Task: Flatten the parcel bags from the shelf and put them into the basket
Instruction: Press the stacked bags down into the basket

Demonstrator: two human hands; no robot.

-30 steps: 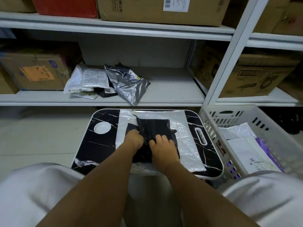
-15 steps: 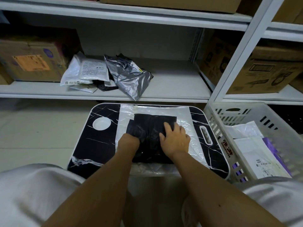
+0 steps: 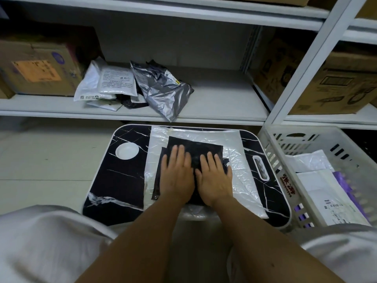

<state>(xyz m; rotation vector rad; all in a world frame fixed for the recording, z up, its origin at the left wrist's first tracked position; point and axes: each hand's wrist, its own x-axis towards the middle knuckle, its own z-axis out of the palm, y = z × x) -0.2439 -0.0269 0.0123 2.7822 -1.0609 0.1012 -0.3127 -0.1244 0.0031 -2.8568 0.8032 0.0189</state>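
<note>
A black parcel bag (image 3: 195, 147) lies flat on a clear white plastic bag (image 3: 236, 160) spread over the small black marble-patterned table (image 3: 120, 180). My left hand (image 3: 176, 173) and my right hand (image 3: 214, 176) rest palm down side by side on the black bag, fingers spread, holding nothing. On the shelf (image 3: 220, 99) behind lie a white parcel bag (image 3: 106, 82), a crumpled silver one (image 3: 163, 88) and a dark one partly hidden beneath them. The white basket (image 3: 271, 148) at the right holds flattened white and purple bags (image 3: 326, 190).
Cardboard boxes stand on the shelf at the far left (image 3: 38, 68) and right (image 3: 338, 82). A white upright shelf post (image 3: 306, 62) rises between table and basket. A round white recess (image 3: 126, 149) marks the table's left side. My knees in light clothing fill the bottom corners.
My left hand has gone from a fist to a flat palm on the black bag. The right hand has slid to lie beside it. The bag's raised folds are pressed flat.
</note>
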